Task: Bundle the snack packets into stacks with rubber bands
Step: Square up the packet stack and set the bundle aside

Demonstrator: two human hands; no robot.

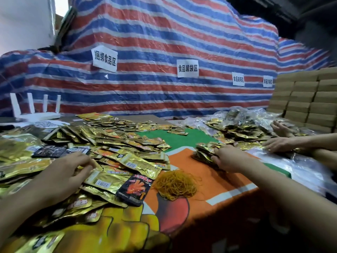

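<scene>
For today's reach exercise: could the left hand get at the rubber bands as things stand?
Probably yes. The left hand rests on the packets and seems to hold nothing; the rubber bands lie uncovered on the cloth to its right, with only flat packets between.

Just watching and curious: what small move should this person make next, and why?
Probably the left hand should reach for a band from the rubber band pile: the right hand grips a stack of packets, and the bands lie between both hands.
</scene>
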